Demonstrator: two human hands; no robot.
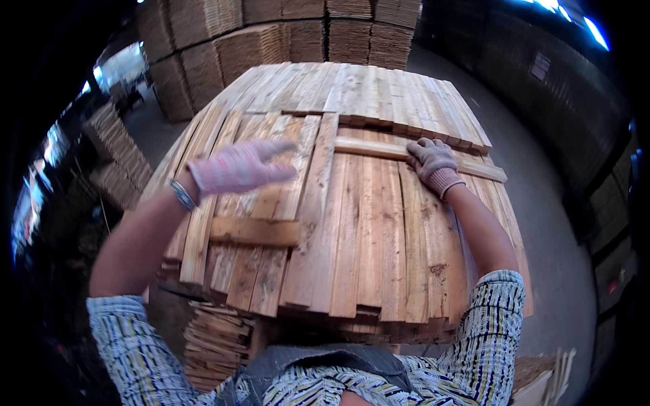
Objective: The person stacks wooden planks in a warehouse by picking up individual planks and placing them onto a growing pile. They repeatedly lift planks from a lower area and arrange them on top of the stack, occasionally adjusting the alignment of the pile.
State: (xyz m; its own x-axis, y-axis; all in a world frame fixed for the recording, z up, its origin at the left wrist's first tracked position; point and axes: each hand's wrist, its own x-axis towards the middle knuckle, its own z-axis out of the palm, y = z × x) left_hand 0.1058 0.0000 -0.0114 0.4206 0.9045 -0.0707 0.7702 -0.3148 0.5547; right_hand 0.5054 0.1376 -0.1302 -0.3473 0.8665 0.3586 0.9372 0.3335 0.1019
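We held our blurred left hand (pixel 242 166), fingers spread, above the near boards (pixel 369 230). Our right hand (pixel 433 164) curled over the crosswise strip (pixel 372 147), which lay on those boards; we could not tell whether it pinched the wood.

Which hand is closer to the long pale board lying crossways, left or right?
The right. The right hand is on the long pale board, toward its right end; the left hand, blurred, is apart, left of its left end.
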